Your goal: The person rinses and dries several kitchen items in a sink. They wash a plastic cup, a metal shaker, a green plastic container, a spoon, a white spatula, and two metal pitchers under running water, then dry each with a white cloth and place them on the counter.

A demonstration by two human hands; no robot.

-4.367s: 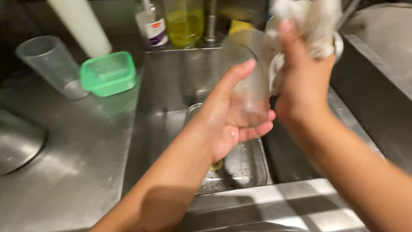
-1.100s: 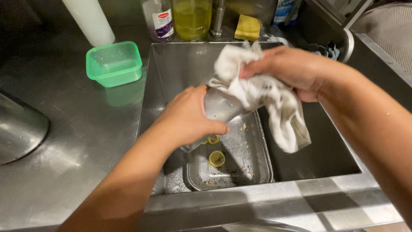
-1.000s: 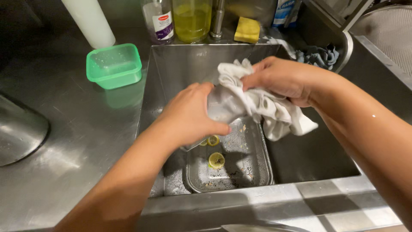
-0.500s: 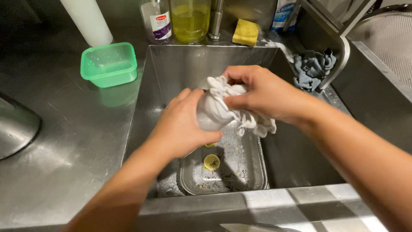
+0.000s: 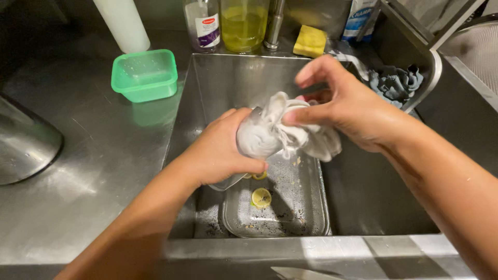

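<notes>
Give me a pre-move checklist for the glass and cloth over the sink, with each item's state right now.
1. Left hand wraps the glass: ok.
2. Right hand grips the white cloth stuffed at the glass mouth: ok.
3. Glass held over the sink, not the counter: ok.
4. Glass inside dry: cannot tell, cloth and hand cover it.
5. Strainer tray below free of scraps: not ok, a lemon slice and crumbs lie in it.
6. Green container apart from the arms: ok.
</notes>
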